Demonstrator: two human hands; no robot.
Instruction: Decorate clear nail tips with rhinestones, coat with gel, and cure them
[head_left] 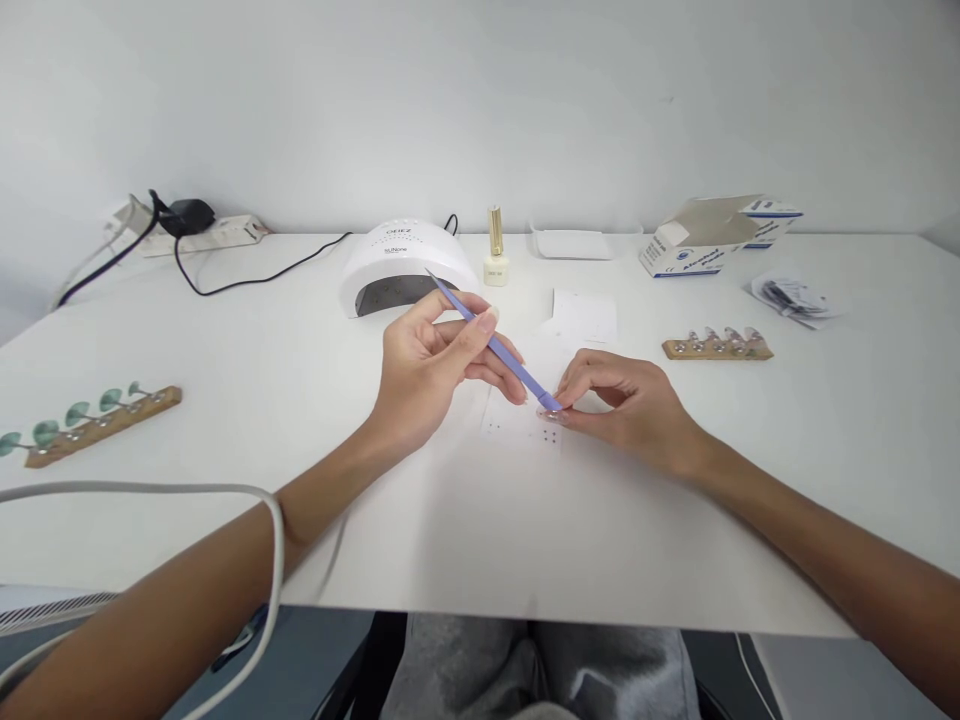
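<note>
My left hand is closed round slim purple tweezers, slanted with the pointed end up and left. Their broad end meets a small shiny clear nail tip at the fingers of my right hand. That hand pinches the nail tip between thumb and fingers, which partly cover it. Under both hands lies a white sticker sheet with tiny dark marks, and a second white sheet lies behind.
At the back stand a white nail lamp, a gold-capped polish bottle, a clear tray and an alcohol pad box. Wooden nail stands flank the hands on both sides. A white cable loops over my left forearm.
</note>
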